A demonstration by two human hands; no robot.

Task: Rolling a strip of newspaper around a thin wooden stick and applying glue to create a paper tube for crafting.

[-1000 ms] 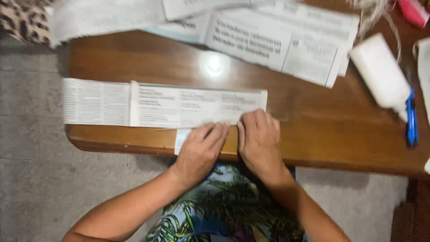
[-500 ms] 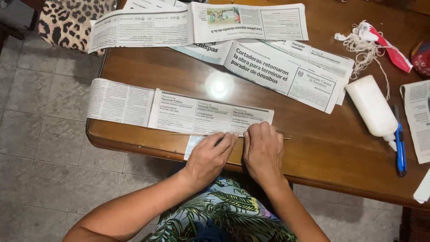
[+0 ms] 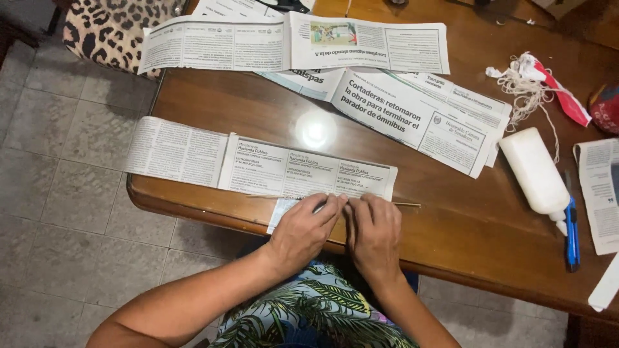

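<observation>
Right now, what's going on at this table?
A person presses both hands, left hand and right hand, on the near edge of a long newspaper strip, rolling it around a thin stick on the wooden table. A white glue bottle and blue cutter lie to the right.

Bare wood right of hands; glue bottle (image 3: 534,170) beyond.

Paper on polished wood
Matt newsprint strip (image 3: 258,169) lies on the glossy wooden tabletop (image 3: 213,106); smooth white plastic bottle (image 3: 534,169) at right.
</observation>
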